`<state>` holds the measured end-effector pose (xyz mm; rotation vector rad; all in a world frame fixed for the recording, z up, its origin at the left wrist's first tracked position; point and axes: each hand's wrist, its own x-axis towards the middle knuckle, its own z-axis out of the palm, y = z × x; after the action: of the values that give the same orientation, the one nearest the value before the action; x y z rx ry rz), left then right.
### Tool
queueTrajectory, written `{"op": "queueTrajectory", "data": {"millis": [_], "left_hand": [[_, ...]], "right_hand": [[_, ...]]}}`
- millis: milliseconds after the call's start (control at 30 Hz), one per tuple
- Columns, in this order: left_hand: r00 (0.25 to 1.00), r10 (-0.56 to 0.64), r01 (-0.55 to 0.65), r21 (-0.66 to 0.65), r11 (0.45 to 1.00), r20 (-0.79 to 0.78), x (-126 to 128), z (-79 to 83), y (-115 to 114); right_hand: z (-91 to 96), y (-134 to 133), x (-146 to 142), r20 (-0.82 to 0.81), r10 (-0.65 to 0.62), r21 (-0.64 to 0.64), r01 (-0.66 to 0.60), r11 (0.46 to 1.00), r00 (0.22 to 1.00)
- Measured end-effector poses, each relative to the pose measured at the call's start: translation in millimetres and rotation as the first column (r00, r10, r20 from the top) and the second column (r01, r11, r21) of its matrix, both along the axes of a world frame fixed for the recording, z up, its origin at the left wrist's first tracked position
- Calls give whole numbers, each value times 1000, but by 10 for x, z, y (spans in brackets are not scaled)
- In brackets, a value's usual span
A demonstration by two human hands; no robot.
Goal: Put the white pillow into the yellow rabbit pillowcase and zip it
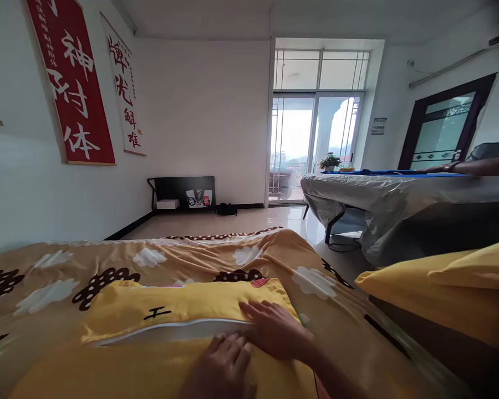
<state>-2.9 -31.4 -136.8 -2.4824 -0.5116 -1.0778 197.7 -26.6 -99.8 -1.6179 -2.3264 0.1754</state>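
A yellow pillowcase (120,309) lies across the bed in front of me, with a black stitched mark and a small red patch. Its opening, edged by a pale zipper (166,327), runs sideways, and a grey-white strip shows inside. At the near edge of that opening, my left hand (227,363) has curled fingers closed on the yellow fabric; the fingertips are partly hidden. My right hand (274,330) reaches over the opening and lies with its fingers loosely spread on the far flap. Its thumb is close to the zipper, beside my left hand.
Beneath the pillowcase spreads a brown blanket (149,257) with clouds and dotted shapes. Another yellow pillow (441,282) is at the right. Beyond stands a plastic-covered table (370,194), where another person's arm (486,165) rests. A black low bench (170,191) stands by the wall.
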Motion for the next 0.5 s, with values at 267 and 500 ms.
{"op": "queueTrajectory", "data": {"millis": [267,500], "left_hand": [[846,125,-246,-171,954,-518,255,-153,212],[787,4,-326,-409,852,-617,810,396,133]], "right_hand": [[-151,137,169,14,-428,79,426,901,903],[-12,133,433,-215,-523,207,562,801,825]]}}
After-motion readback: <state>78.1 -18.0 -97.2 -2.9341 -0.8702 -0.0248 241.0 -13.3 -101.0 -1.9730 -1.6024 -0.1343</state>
